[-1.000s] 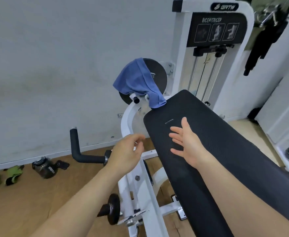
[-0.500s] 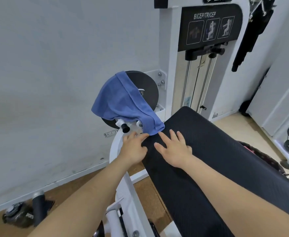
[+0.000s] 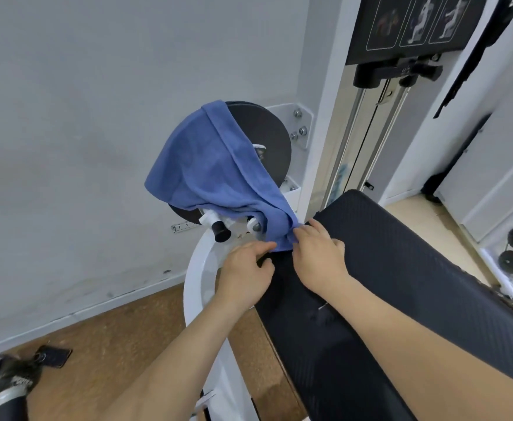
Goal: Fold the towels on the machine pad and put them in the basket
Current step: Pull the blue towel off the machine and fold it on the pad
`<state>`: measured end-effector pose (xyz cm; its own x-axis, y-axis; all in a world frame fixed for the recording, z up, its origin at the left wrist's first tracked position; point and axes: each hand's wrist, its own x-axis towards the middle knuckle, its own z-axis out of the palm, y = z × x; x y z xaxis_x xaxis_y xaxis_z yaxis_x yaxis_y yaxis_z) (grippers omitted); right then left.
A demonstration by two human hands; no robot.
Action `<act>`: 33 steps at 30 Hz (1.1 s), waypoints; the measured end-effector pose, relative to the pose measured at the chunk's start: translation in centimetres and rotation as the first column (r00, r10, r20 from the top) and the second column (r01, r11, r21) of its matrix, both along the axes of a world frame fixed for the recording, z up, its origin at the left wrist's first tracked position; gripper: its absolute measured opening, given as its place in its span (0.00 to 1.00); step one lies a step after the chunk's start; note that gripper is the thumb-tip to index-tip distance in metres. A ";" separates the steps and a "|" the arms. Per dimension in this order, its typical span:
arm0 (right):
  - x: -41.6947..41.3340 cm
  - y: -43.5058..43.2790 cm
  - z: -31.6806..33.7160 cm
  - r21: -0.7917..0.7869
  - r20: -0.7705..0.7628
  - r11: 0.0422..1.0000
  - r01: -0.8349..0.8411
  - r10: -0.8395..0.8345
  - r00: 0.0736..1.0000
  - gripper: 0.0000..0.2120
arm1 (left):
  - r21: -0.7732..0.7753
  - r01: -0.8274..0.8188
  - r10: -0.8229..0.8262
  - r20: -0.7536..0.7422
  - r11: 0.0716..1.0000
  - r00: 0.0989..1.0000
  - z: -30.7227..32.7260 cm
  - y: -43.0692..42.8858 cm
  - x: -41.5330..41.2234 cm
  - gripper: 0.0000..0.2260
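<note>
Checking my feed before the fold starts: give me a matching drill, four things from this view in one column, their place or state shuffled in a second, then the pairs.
Column one
1. blue towel
2. right hand
3. machine pad
4. black knob

Column two
A. sticks out of the white frame, just below the towel
B. draped over the black disc
C. grips the towel's lower corner
D. lies under the right forearm

Pairs: 1-B, 2-C, 3-D, 4-A

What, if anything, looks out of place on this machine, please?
The blue towel is slung crumpled over the black wheel beside the pad, not on it; only its lower corner, pinched by the right hand, reaches the pad.
</note>
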<state>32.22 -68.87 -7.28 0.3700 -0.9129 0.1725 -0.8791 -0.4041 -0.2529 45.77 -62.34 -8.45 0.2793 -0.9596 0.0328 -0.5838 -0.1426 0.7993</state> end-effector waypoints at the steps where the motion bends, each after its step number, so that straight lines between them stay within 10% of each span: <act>1: -0.2 0.3 0.7 0.046 0.226 0.997 0.063 -0.072 0.971 0.07 | -0.045 -0.002 0.000 -0.042 0.999 0.999 0.9 0.8 -0.5 0.16; 3: -1.3 1.0 2.4 0.306 0.684 0.946 0.106 -0.295 0.667 0.07 | -0.108 0.026 -0.035 -0.090 0.994 0.995 2.4 2.7 -1.6 0.14; 6: -3.2 3.1 4.9 0.603 0.797 0.763 -0.235 -0.562 0.220 0.05 | -0.184 0.079 -0.095 -0.082 0.980 0.992 4.2 6.3 -3.2 0.12; 10: -4.8 6.4 7.3 0.725 0.689 0.532 -0.438 -0.571 0.446 0.19 | -0.234 0.158 -0.166 -0.013 0.959 0.986 6.3 11.5 -5.0 0.13; 14: -3.8 9.4 8.1 0.683 0.641 0.607 -0.406 -0.233 0.731 0.19 | -0.191 0.354 -0.354 0.035 0.916 0.935 7.1 15.8 -7.5 0.14; 20: -8.3 15.7 10.7 0.450 0.598 0.839 -0.305 -0.029 0.801 0.09 | -0.142 0.301 -0.331 -0.315 0.943 0.889 10.2 20.0 -6.0 0.13; 23: -11.6 20.2 13.3 0.362 0.484 0.859 -0.362 0.159 0.861 0.03 | -0.225 0.095 -0.129 -0.140 0.970 0.982 10.0 19.3 -4.4 0.17; 27: -14.4 24.9 15.9 0.357 0.488 0.844 -0.401 0.197 0.850 0.07 | -0.056 0.408 -0.393 0.181 0.911 0.902 9.2 18.8 -6.2 0.18; 30: -16.4 27.2 17.1 0.316 0.469 0.882 -0.350 0.176 0.865 0.12 | 0.050 0.605 -0.605 -0.026 0.795 0.796 9.9 20.0 -8.0 0.08; 33: -18.4 28.6 17.6 0.338 0.473 0.879 -0.337 0.151 0.868 0.18 | 0.122 0.770 -0.750 -0.177 0.626 0.638 10.9 21.2 -8.6 0.19</act>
